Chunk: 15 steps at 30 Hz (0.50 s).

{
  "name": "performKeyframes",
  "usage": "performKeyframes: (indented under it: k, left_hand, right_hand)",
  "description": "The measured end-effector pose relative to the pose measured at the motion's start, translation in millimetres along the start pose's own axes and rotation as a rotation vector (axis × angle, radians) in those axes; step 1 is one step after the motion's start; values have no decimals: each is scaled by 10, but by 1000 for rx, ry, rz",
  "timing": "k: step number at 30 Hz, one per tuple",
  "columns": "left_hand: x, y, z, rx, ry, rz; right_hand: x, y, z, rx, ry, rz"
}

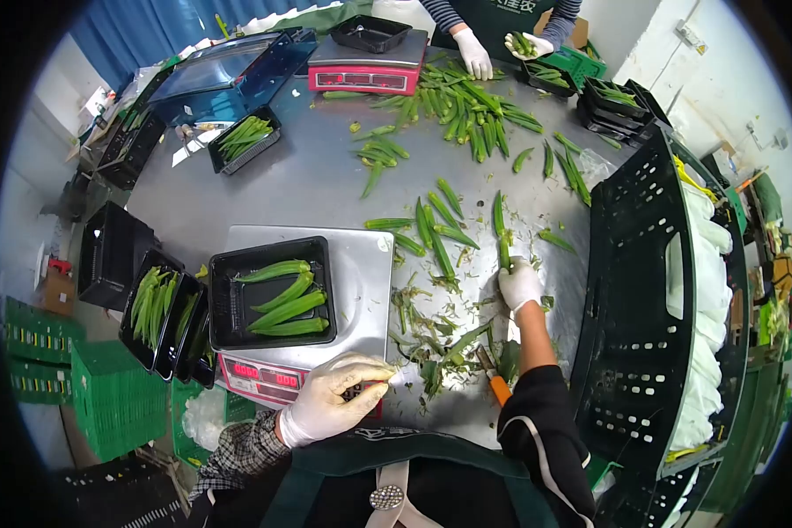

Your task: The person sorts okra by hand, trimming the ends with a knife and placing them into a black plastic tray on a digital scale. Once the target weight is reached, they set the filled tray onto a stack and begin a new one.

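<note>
On the bench (317, 150), the near digital scale (361, 273) carries a black plastic tray (224, 304) of four okra pods (289, 311). At the scale's front, the left hand (330, 400) has its grip pinched together; I cannot tell on what. Right of the scale, the right hand's (521, 284) grip is closed around a single okra pod (502, 231).

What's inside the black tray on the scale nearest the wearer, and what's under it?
The black tray holds four green okra pods, which cover parts of its floor. It sits on the scale's metal plate; the area directly beneath is hidden.
</note>
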<state>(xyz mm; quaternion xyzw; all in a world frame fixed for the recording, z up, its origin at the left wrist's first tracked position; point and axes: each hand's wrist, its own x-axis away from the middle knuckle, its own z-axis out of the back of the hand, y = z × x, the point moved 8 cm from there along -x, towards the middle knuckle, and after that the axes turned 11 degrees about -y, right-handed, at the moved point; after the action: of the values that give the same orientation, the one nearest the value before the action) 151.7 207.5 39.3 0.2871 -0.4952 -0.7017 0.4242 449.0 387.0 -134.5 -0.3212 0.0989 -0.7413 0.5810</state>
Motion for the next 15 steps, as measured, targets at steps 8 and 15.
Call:
performKeyframes:
  k: [8,15]
  left_hand:
    - [-372,-329,-343,751,-57,139]
    - [-259,-762,-524,1270,99,254]
  right_hand:
    - [1198,-902,-105,-797,-600,480]
    - [525,-1140,-174,-187,-169,492]
